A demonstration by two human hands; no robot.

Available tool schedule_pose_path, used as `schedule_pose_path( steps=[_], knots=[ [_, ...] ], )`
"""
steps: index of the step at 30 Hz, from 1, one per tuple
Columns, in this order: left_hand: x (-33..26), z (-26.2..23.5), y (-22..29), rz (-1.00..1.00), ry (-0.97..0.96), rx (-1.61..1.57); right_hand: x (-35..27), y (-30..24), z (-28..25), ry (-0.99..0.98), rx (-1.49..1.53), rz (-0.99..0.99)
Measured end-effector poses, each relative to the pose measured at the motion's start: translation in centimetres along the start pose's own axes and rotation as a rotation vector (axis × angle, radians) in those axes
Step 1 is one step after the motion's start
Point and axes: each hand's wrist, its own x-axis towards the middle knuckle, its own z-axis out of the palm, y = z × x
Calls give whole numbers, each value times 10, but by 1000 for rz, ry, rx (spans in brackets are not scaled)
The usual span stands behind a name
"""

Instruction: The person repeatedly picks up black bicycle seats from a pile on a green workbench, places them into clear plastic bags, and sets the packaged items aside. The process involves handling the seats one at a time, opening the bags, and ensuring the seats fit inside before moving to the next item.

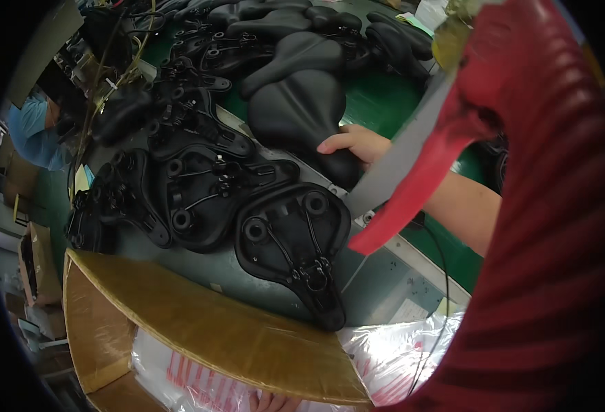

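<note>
Head view, right hand: the right hand [355, 144] is laid on the narrow end of an upright black bicycle saddle [301, 115]; the fingers are seen together and curved over the saddle's edge, resting on it rather than clearly clamped. The forearm is partly hidden behind a red ribbed sleeve [543, 206].

Head view, left hand: only fingertips of the left hand [273, 401] are seen at the lower edge, inside the cardboard box [199, 323], against clear plastic bags [385, 357]; whether they are closed on a bag cannot be told.

Saddle position: the touched saddle lies on the green bench [378, 103], top side up, just beyond a row of upturned saddles [295, 247] showing their rails.

Long axis: it runs from upper left to lower right in the picture, roughly away from and toward the person.

Pointing: the narrow nose is turned toward the person and the hand; the wide rear faces the far pile.

Risk, grip: a hold on the nose alone is judged weak; the heavy wide end could swing or drop when lifted.

Risk, neighbours: the saddles lie touching and overlapping, so rails could be caught and an adjacent saddle dragged off the bench edge.

Risk, sight: the sleeve blocks much of the view.
</note>
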Motion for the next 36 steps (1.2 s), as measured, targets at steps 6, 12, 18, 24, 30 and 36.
schedule_pose_path(
  steps=[6, 12, 18, 24, 30, 36],
  knots=[
    [8, 14, -17, -9, -23, 103, -28, -65, -33, 24, -85, -88],
    [12, -5, -6, 121, 80, -74, -110, -52, -167, 93, 51, -187],
    [6, -20, 11, 201, 287, -3, -255, 127, -166, 810, 268, -58],
    [13, -9, -2, 163, 245, 19, -291, 105, -16, 631, -540, -202],
    [-9, -4, 15, 229, 392, 61, -189, 120, 145, 284, -684, -39],
    [-56, 16, 52, 389, 418, 181, -217, 101, 109, 353, -801, -109]
  ],
)
